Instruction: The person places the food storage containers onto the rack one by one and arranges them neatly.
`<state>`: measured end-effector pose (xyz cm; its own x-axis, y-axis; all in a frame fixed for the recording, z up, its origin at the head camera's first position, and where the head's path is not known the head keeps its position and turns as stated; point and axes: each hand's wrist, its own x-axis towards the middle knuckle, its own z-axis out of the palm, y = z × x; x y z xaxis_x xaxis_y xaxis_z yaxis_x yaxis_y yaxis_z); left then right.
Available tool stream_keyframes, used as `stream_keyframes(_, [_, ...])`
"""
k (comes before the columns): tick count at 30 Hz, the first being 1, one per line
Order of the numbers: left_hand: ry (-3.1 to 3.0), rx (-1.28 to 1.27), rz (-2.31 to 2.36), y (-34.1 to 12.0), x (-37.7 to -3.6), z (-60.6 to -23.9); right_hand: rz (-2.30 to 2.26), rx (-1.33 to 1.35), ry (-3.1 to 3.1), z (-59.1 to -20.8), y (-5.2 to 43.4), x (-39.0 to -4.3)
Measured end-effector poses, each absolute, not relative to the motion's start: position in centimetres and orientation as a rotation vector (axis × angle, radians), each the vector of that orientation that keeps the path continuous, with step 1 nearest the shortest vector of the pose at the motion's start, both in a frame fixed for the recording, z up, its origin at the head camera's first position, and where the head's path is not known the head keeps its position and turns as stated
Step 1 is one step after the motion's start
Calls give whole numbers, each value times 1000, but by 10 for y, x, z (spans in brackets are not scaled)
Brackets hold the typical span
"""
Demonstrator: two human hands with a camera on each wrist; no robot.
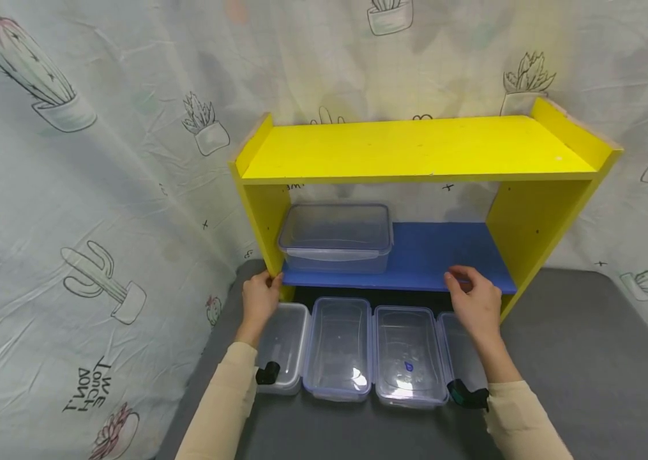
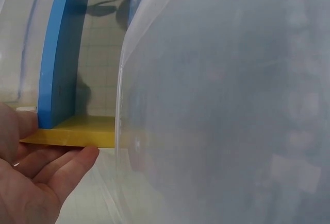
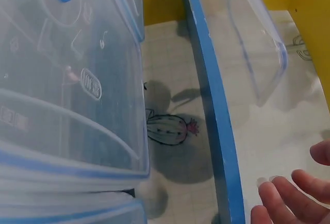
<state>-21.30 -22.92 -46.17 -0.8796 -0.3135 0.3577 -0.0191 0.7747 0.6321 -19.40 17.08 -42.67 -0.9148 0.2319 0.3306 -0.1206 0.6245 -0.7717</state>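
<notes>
A yellow shelf unit (image 1: 415,148) with a blue middle board (image 1: 438,255) stands against the cloth backdrop. My left hand (image 1: 259,300) grips the front edge of its left side panel, level with the blue board; in the left wrist view the thumb and fingers lie on opposite sides of the yellow panel (image 2: 77,135). The right hand (image 1: 475,303) is at the right part of the blue board's front edge, fingers loosely bent and holding nothing. On the board's left half sits a clear lidded plastic container (image 1: 335,236).
Several clear lidded containers (image 1: 339,348) stand in a row on the grey table (image 1: 582,358), before the shelf unit and below my hands. The rightmost container (image 1: 457,342) is partly hidden by the right forearm. Patterned cloth (image 1: 145,191) hangs behind and to the left.
</notes>
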Motion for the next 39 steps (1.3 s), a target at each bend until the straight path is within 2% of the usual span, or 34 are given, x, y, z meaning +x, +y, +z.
stream_keyframes(13, [-2522, 248, -893, -231, -211, -459, 1129, -230, -2566, -434, 195, -180])
stream_keyframes(23, [-2518, 259, -887, -229, -213, -462, 1008, -216, -2847, -440, 213, -171])
stream_keyframes(39, [-2506, 233, -892, -227, -210, -460, 950, -232, -2966, -462, 242, -159])
